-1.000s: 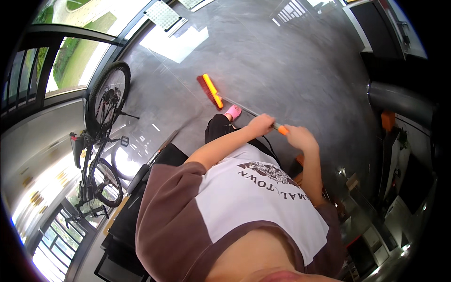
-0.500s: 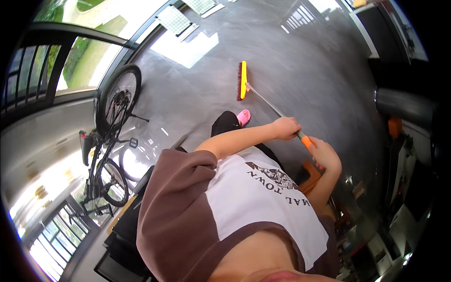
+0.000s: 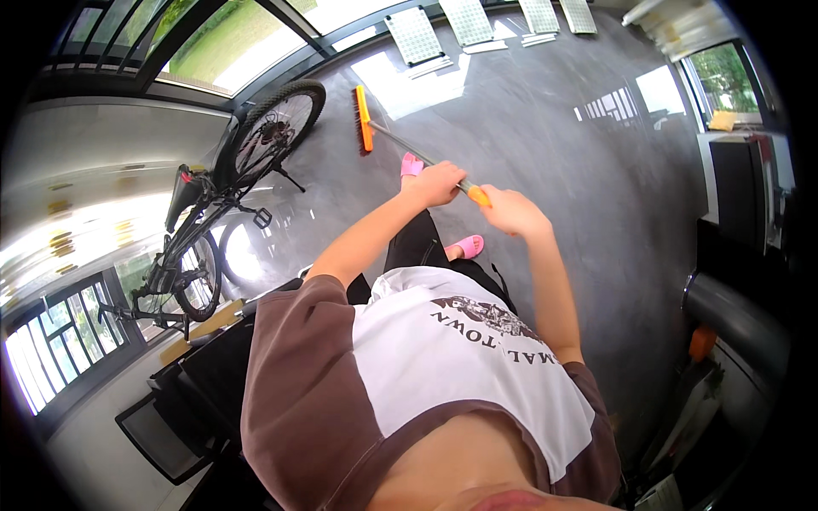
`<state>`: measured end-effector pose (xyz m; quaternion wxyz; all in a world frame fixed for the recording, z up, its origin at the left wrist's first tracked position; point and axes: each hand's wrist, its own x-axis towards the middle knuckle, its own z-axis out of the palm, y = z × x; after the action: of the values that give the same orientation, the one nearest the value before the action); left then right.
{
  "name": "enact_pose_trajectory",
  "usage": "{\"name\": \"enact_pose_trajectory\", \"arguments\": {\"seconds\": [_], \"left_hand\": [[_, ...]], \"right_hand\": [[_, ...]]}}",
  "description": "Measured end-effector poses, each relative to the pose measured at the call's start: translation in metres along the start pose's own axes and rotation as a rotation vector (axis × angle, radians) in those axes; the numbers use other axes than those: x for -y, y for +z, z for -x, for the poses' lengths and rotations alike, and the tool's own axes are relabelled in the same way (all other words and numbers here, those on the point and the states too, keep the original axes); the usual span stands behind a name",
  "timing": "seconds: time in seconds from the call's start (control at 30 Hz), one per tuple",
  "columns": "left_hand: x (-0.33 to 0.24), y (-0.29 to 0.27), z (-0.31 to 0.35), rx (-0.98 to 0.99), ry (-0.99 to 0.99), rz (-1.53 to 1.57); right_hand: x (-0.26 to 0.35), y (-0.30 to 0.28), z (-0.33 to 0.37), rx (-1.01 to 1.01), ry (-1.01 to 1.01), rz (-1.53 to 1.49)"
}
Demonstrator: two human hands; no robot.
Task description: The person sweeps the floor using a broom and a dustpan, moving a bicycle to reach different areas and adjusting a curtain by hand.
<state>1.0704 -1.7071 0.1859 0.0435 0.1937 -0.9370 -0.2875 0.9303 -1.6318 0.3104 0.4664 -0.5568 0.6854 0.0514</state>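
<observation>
A long-handled push broom with an orange-yellow head and dark red bristles rests on the grey floor ahead of me, left of centre. Its grey pole slants back toward my body and ends in an orange grip. My left hand is closed around the pole just ahead of that grip. Behind it, my right hand wraps the orange end. Both forearms reach forward over my pink slippers.
A black bicycle leans near the wall and windows on the left. Several pale patterned panels lie along the far window. Dark furniture lines the right, with a dark cylinder. Black chairs stand close at my left.
The broom head has moved left and farther forward, and both hands have gone with the pole, left and forward. My view has turned; a second slipper and more panels now show.
</observation>
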Motion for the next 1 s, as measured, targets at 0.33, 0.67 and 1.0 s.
{"name": "enact_pose_trajectory", "arguments": {"seconds": [0.33, 0.67, 1.0], "left_hand": [[0.116, -0.062, 0.017, 0.156, -0.211, 0.003], [0.174, -0.047, 0.009, 0.164, -0.265, 0.005], [0.085, 0.002, -0.044, 0.456, 0.266, 0.001]], "right_hand": [[0.084, -0.024, -0.121, 0.121, -0.047, -0.098], [0.101, -0.004, -0.174, 0.008, 0.052, -0.048], [0.047, -0.016, -0.070, 0.089, 0.481, -0.533]]}}
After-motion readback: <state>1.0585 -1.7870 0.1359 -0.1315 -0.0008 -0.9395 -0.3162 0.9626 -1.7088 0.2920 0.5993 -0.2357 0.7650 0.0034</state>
